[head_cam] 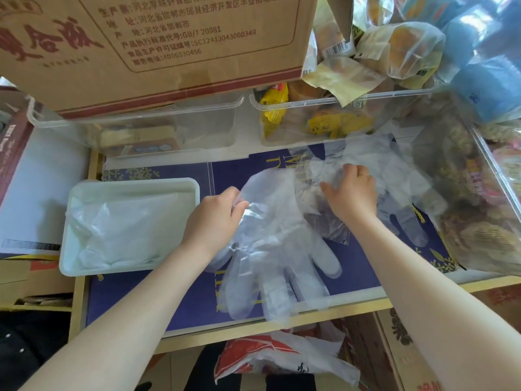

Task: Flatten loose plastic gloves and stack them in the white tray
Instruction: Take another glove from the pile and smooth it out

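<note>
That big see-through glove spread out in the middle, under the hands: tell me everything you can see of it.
The clear plastic glove is thin, glossy film, wrinkled and see-through, so the dark blue surface shows through it. It lies mostly flat, its five fingers fanned toward the person, the tips reaching the table's near edge. The left hand pinches its cuff edge; the right hand rests on crumpled film beside the cuff, though whether that film belongs to this glove is unclear.

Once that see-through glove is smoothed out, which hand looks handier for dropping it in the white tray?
Probably the left. The left hand already pinches the cuff of the glove, and the white tray sits just beside it on that side. The right hand rests farther away, across the glove.
</note>
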A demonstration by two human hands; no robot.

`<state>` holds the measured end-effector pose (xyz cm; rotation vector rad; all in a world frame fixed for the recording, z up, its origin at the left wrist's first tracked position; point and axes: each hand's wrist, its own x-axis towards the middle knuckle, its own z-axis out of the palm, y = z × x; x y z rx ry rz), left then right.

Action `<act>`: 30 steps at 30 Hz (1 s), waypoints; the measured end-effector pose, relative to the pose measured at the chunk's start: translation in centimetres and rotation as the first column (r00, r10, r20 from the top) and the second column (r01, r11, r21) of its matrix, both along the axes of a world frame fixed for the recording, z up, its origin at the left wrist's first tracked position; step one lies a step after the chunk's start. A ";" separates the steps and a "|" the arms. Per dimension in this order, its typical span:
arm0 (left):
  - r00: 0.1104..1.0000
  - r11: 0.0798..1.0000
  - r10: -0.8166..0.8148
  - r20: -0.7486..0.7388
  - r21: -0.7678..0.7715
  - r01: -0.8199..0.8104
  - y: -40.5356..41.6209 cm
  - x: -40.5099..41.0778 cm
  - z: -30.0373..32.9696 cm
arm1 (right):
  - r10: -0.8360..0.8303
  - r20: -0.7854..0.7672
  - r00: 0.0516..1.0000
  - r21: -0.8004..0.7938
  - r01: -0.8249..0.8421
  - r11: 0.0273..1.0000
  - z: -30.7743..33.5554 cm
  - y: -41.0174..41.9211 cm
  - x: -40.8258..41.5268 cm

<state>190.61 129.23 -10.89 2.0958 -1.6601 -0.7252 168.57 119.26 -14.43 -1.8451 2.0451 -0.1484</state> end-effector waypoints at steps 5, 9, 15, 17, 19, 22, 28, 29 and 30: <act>0.958 1.000 0.008 0.288 0.020 -0.014 -1.0 0.5 0.2 | 0.007 -0.165 0.986 -0.068 -0.019 0.998 -1.7 -0.5 -0.7; 0.919 0.996 -0.045 0.392 -0.048 0.069 -1.2 0.1 -0.2 | -0.004 -0.048 0.999 -0.145 -0.003 0.989 -2.7 -0.5 -1.6; 0.986 0.932 -0.141 0.090 -0.324 0.163 -1.4 -3.0 -0.3 | -0.031 0.379 0.925 -0.366 0.181 0.913 -0.2 2.1 -3.3; 0.920 0.994 -0.112 -0.376 -0.048 0.101 -1.3 -5.2 0.7 | 0.163 0.339 0.927 -0.491 0.026 0.871 1.2 4.4 -3.3; 0.674 0.967 0.043 -0.737 0.202 0.159 -1.3 -7.1 1.3 | 0.318 0.287 0.904 -0.533 -0.125 0.837 2.3 6.9 -3.0; 0.517 0.953 0.072 -0.853 0.212 0.216 -1.0 -9.2 1.0 | 0.451 0.175 0.875 -0.489 -0.321 0.811 2.6 9.5 -2.4; 0.640 0.983 0.173 -0.749 0.172 -0.064 -0.1 -9.5 1.3 | 0.570 0.238 0.786 -0.459 -0.426 0.780 2.8 10.9 -1.8; 0.685 0.988 0.135 -0.716 0.154 -0.035 0.1 -8.8 1.5 | 0.527 0.285 0.800 -0.462 -0.367 0.807 3.0 10.7 -2.0; 0.718 0.990 0.089 -0.690 0.138 0.010 0.4 -8.0 1.9 | 0.445 0.355 0.822 -0.436 -0.275 0.857 3.4 10.2 -2.1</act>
